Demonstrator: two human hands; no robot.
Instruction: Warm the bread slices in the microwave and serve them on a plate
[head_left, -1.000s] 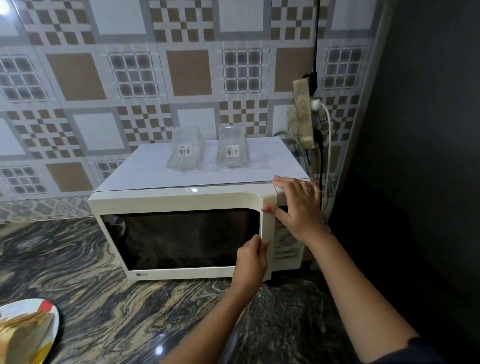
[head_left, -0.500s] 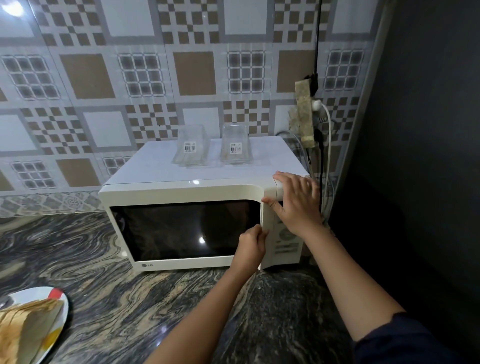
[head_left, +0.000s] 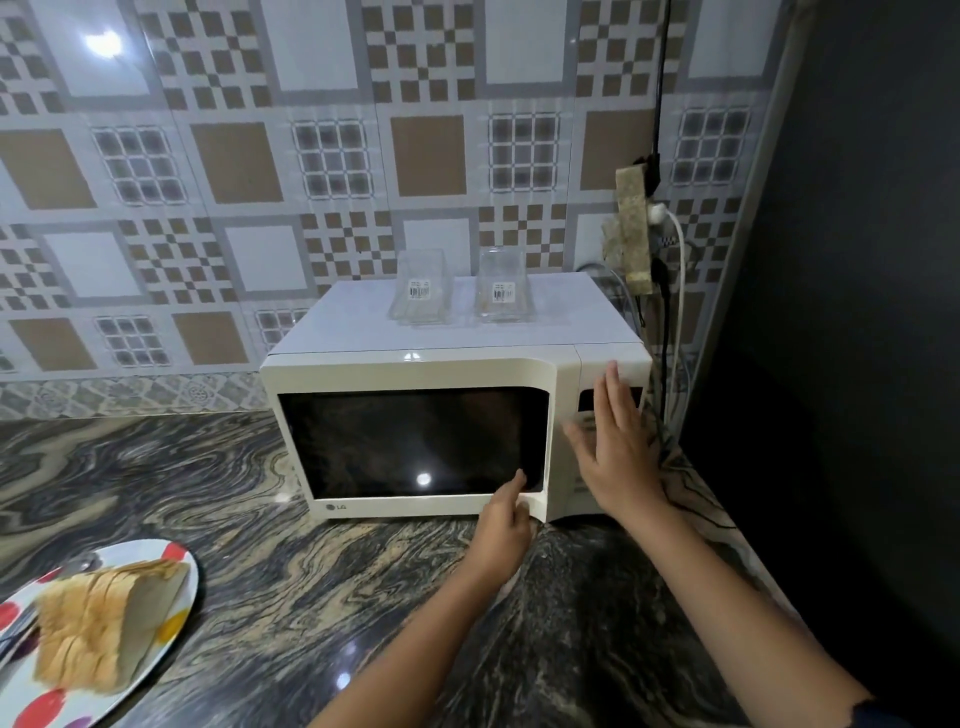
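**Gripping the corner of the microwave door**

A cream-white boxy microwave oven (head_left: 467, 335) stands at the centre of the frame on a dark, swirl-veined stone countertop (head_left: 311, 597), and its dark-glass door (head_left: 415, 441) looks shut or barely ajar; I cannot tell which. The left hand (head_left: 501, 530) comes up from the bottom centre and pinches the door's lower right corner. Its thumb (head_left: 519, 480) lies on the front of the glass and the other fingers curl at the door's edge. The right hand (head_left: 618, 457), a little blurred, is just to the right of it. Its fingers are straight and slightly spread, pointing up over the control panel (head_left: 623, 366); whether the palm presses it cannot be told.

The stack of tan-crusted bread slices (head_left: 104, 623) lies on its side at the lower left, on a white round plate with coloured dots (head_left: 192, 587), well apart from the oven. Two clear plastic containers with barcode labels (head_left: 418, 288) stand side by side on the oven's top. White and black cables (head_left: 675, 291) hang beside it on the patterned tile wall (head_left: 234, 166).
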